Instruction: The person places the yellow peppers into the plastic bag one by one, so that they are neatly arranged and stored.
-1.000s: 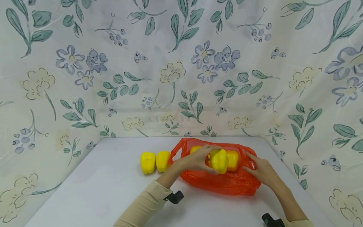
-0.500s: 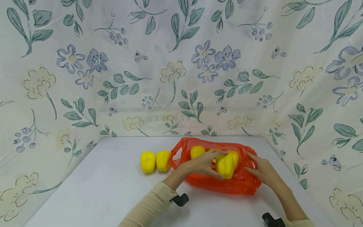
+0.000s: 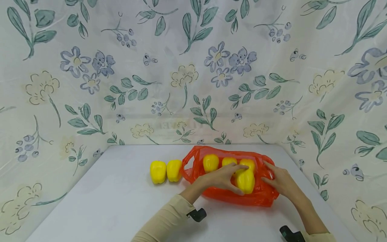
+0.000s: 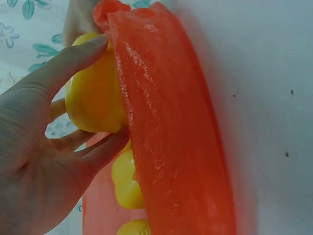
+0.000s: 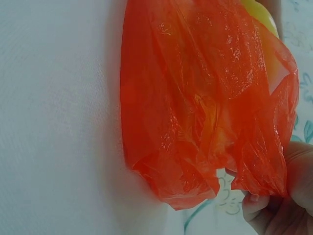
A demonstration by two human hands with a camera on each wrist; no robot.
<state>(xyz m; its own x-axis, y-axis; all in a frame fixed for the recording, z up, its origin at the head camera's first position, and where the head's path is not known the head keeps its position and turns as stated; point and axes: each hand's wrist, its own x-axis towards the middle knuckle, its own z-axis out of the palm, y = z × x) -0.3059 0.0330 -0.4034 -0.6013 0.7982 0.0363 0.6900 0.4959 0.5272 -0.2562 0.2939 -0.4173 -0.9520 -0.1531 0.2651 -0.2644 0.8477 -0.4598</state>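
My left hand [image 3: 222,178] holds a yellow bell pepper [image 3: 245,184] between thumb and fingers, at the right part of an orange-red plastic bag's opening. In the left wrist view the pepper [image 4: 95,100] sits partly behind the front wall of the bag [image 4: 166,127]. My right hand [image 3: 283,181] grips the right end of the bag, and the right wrist view shows its fingers pinching the thin plastic [image 5: 259,166]. Inside the bag, a left pepper [image 3: 210,163], a middle pepper [image 3: 229,161] and a right pepper [image 3: 248,163] stand in a row.
Two more yellow peppers, an outer one [image 3: 158,172] and an inner one [image 3: 174,170], stand side by side left of the bag. All rests on a white table [image 3: 115,195]. Floral curtain [image 3: 187,84] hangs behind and at both sides.
My left hand has carried its pepper rightward and slightly toward me across the bag's opening, uncovering the peppers at the left inside. The right hand has stayed at the bag's end.
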